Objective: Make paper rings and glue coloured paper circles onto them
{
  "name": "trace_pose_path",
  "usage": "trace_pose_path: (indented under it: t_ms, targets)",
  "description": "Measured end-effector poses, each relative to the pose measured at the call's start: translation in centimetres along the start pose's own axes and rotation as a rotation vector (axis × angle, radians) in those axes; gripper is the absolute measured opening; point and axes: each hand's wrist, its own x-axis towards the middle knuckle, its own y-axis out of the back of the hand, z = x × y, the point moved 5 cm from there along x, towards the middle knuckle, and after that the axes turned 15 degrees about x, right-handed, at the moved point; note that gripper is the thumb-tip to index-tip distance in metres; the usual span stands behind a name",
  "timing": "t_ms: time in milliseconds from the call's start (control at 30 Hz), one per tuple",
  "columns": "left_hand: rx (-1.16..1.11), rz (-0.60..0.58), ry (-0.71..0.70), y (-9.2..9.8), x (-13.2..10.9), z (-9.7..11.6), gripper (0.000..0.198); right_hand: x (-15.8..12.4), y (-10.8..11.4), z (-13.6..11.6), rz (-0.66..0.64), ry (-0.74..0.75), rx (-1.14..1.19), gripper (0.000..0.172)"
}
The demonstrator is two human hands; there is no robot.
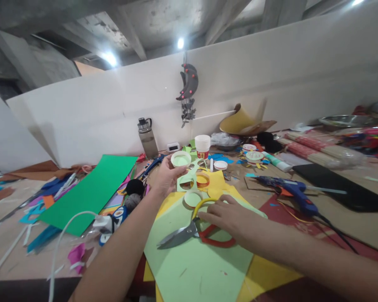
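Note:
My left hand (167,174) is closed on a shallow white paper-cup piece (180,159), a round ring with pale green inside, raised above the table. My right hand (222,214) lies over the handles of a pair of scissors (179,237), its fingers around the yellow handle loop; the red loop shows below. The scissors rest on a light green sheet (204,268), blades pointing left. Just past them sits a pale green disc (192,199) with a rim. Beyond it lie a yellow ring (202,180) and a green strip with cut-out holes (192,170).
Stacked paper cups (202,144) stand at the back, near a grey water bottle (147,138). On the right lies a blue glue gun (290,191) with its cord, beside a black board (343,186). A green sheet (88,193) and a white cable (58,247) are left.

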Motion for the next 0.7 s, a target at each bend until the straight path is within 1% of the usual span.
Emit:
trace_pose_path:
  t_ms: [67, 133, 200, 267, 300, 367, 433, 500, 633, 700]
  targets:
    - [-0.016, 0.017, -0.004, 0.4, 0.2, 0.2, 0.055, 0.4, 0.2, -0.3, -0.022, 0.025, -0.063, 0.056]
    - [-0.043, 0.036, -0.026, 1.0, 0.5, 0.5, 0.054, 0.4, 0.7, -0.6, -0.017, 0.022, -0.104, 0.06]
    - [-0.068, 0.052, -0.055, 1.7, 0.8, 0.7, 0.052, 0.0, 1.1, -0.6, 0.012, -0.016, -0.122, 0.065]
    - [-0.081, 0.069, -0.075, 2.4, 1.1, 0.8, 0.049, -0.7, 1.4, 0.0, 0.064, -0.102, -0.11, 0.065]
    - [-0.077, 0.077, -0.076, 2.7, 1.3, 0.8, 0.05, -1.0, 1.6, 0.6, 0.109, -0.16, -0.087, 0.064]
    - [-0.047, 0.101, -0.067, 3.1, 1.4, 0.5, 0.053, -1.5, 2.3, 1.7, 0.247, -0.249, 0.002, 0.063]
    - [0.002, 0.122, -0.062, 3.1, 1.5, 0.2, 0.057, -1.4, 3.4, 2.5, 0.422, -0.26, 0.113, 0.064]
    - [0.061, 0.133, -0.073, 3.0, 1.6, -0.2, 0.062, -0.5, 4.7, 2.9, 0.566, -0.228, 0.19, 0.064]
    - [0.188, 0.17, -0.143, 3.0, 1.8, -0.8, 0.067, 2.4, 7.0, 3.1, 0.7, -0.234, 0.245, 0.06]
    - [0.26, 0.17, -0.164, 3.0, 1.7, -0.8, 0.065, 3.5, 7.7, 3.5, 0.761, -0.283, 0.317, 0.054]
